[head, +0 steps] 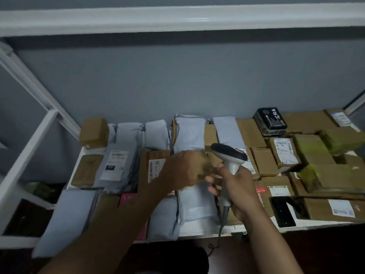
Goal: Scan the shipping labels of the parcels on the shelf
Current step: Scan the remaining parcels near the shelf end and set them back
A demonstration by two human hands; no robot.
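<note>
My right hand (236,186) grips the handle of a white barcode scanner (230,156) with a dark head, held above the middle of the shelf; its grey cable (222,224) hangs down over the front edge. My left hand (183,169) reaches across and holds a small brown cardboard parcel (205,165), blurred by motion, just left of the scanner head. Below both hands lies a grey poly mailer (197,204). A brown box with a white shipping label (156,169) sits left of my left hand.
The white shelf (316,223) is packed with grey mailers (116,161) at left and brown boxes (284,153) at right. A black box (270,119) stands at the back right. A black phone-like object (282,211) lies near the front. White frame posts (29,139) rise at left.
</note>
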